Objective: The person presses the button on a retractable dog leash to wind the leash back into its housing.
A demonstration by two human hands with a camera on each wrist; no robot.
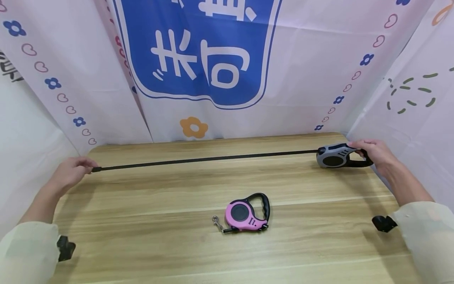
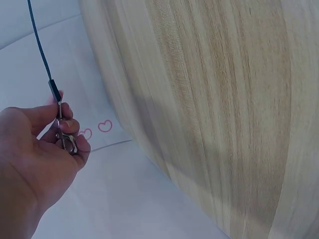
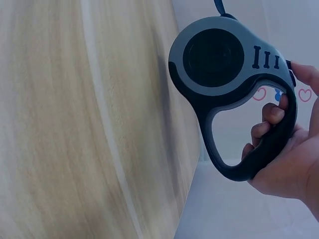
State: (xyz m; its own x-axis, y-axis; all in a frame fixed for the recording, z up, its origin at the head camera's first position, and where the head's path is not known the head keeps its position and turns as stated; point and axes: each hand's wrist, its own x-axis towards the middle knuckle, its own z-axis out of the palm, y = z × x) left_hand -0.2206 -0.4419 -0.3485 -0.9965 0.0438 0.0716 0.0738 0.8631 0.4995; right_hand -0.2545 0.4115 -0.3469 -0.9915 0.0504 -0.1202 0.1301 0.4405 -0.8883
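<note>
Tabletop (image 1: 159, 252) below, right hand (image 1: 378, 153) grips grey leash case (image 1: 333, 157) while left hand (image 1: 72, 172) pinches its seemingly metal clip (image 2: 61, 133).

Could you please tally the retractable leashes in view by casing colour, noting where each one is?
Grey-and-black plastic retractable leash: 1, gripped in the right hand, its flat black strap stretched to the left hand
Pink-and-black plastic retractable leash: 1, lying on the light wood-grain table
Total: 2
</note>
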